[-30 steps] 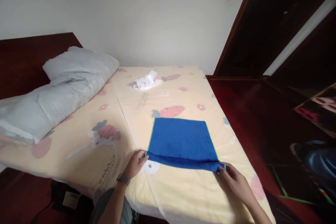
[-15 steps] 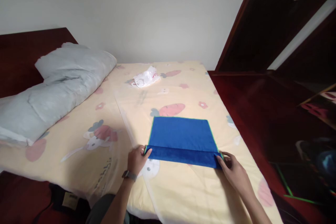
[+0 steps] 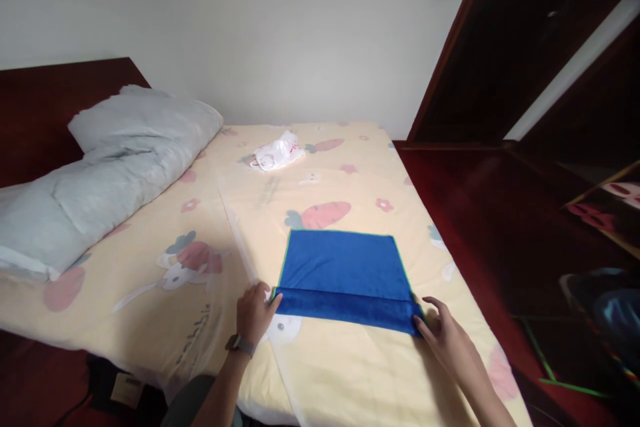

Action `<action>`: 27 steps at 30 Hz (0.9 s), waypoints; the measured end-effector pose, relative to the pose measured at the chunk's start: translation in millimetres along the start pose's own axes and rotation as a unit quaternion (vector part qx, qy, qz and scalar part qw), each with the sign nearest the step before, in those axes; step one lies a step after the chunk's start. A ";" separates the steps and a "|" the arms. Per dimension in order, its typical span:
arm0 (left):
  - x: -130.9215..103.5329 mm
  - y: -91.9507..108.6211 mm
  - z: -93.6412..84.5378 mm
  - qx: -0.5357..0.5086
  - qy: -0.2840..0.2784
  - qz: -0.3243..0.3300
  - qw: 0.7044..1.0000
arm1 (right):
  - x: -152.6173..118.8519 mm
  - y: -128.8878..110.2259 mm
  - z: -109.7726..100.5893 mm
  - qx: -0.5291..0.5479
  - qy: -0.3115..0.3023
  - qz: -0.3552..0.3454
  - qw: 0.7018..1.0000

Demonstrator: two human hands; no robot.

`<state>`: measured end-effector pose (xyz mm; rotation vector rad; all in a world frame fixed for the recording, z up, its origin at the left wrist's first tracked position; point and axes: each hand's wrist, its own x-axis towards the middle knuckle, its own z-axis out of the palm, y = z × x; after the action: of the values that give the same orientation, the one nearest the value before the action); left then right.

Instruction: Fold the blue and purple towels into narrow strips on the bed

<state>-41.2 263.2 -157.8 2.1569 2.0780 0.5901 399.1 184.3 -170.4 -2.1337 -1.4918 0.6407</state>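
Observation:
A blue towel with thin green edging lies flat on the bed, its near edge turned over into a long strip. My left hand pinches the left end of that strip, thumb on top. At the opposite end, my right hand has its thumb against the near right corner. Its index finger is bent and held a little apart from the towel's edge, while the other fingers are partly hidden behind. A dark watch circles my left wrist.
The bed has a cream sheet with carrot and rabbit prints. A crumpled white plastic bag lies near the wall. Along the left is a grey quilt by the dark headboard. Reddish floor borders the bed's right edge.
The view has tilted slightly, so the bed and towel sit lower in it. My right index finger has lifted a little from the towel's edge. Both hands remain at the strip's ends.

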 end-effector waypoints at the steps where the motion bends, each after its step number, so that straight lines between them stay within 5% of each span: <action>1: -2.3 0.1 -3.9 -0.020 0.012 0.038 0.999 | -2.8 2.3 -2.1 -0.011 0.011 -0.043 0.999; 4: -6.5 -0.4 -11.9 -0.087 -0.050 0.177 0.979 | -5.9 8.3 -3.2 -0.020 -0.021 -0.173 0.984; 7: -3.2 -3.0 -11.4 -0.114 -0.100 0.223 0.963 | 1.4 10.1 3.6 -0.029 -0.026 -0.197 0.980; 11: 9.5 -10.4 -2.8 -0.159 -0.102 0.184 0.965 | 17.2 8.4 12.2 0.014 0.001 -0.166 0.986; 18: 25.2 -13.7 16.8 -0.272 -0.088 0.016 0.958 | 31.1 -0.3 11.5 0.154 -0.013 0.031 0.988; 27: 40.6 -6.3 29.3 -0.202 -0.053 -0.069 0.975 | 41.5 -9.6 8.2 0.103 0.033 0.060 0.992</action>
<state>-37.4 309.1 -178.3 1.7626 1.8403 0.7833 399.6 227.3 -175.7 -2.0749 -1.2147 0.7251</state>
